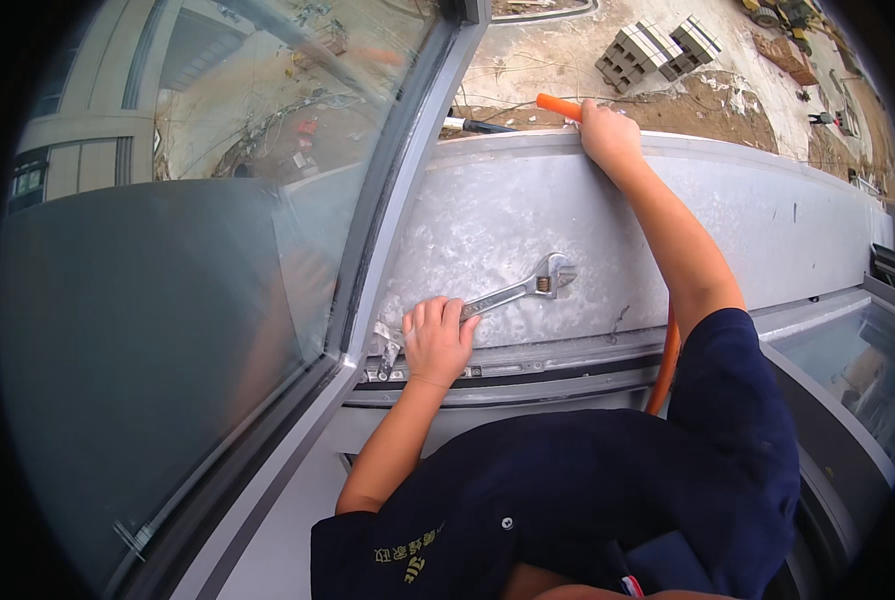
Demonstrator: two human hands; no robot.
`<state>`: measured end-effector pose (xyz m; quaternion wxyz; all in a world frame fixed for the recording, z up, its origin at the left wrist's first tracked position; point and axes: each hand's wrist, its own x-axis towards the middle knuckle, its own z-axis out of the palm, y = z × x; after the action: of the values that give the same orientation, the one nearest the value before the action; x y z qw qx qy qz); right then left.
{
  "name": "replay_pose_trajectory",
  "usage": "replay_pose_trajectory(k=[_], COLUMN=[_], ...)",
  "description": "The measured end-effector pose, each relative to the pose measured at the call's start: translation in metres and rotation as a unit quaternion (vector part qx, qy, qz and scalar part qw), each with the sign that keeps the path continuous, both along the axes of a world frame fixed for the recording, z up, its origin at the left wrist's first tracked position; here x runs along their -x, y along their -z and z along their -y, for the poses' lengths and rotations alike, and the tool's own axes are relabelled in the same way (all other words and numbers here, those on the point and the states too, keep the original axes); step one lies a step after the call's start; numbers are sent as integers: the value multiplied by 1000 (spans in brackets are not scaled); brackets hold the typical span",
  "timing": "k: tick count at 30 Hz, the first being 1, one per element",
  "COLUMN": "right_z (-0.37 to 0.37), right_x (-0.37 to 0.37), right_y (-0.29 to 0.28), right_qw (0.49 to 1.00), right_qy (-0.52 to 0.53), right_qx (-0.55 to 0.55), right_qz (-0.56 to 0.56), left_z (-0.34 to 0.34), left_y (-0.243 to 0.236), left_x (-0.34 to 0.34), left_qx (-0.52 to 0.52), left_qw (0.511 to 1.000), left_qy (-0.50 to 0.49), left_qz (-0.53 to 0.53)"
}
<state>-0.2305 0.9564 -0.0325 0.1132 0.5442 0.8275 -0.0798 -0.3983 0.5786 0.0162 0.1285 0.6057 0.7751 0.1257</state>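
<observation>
My left hand is at the inner side of a grey metal window ledge, its fingers and thumb closed around the handle end of an adjustable wrench. The wrench's jaw end points away to the right, over the ledge surface. Stretched out to the ledge's far edge, my right hand is closed on an orange hose. A short end of the hose sticks out to the left of that hand. More orange hose shows beneath my right upper arm; my arm hides the stretch between.
An opened glass window sash stands at the left, close to my left hand. The ledge runs right, with a window track along its near side. Beyond its outer edge the ground lies far below, with stacked blocks.
</observation>
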Motion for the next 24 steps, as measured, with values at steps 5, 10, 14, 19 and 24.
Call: replay_pose_trajectory(k=[5,10,14,19,24], right_z=[41,65,63,66,64], right_x=[-5,-6,-11,-11,-7], right_y=[-7,2,-4,0,-5], right_qw=[990,958,965,961,962], right_qy=[79,73,99,103,108], right_qx=[-100,-234,-178,-193,-169], right_qz=[-62,-148,-163,-172,-187], left_z=[0,2,-8,-124,-187], left_y=[-2,6,9,-33,-17], left_x=[-1,-5,-7,8,42], left_qx=[-7,-21,-50,-190,-169], left_qw=[1000,1000,998,974,953], left_qy=[1,2,22,79,140], left_qz=[-5,-16,-18,-93,-211])
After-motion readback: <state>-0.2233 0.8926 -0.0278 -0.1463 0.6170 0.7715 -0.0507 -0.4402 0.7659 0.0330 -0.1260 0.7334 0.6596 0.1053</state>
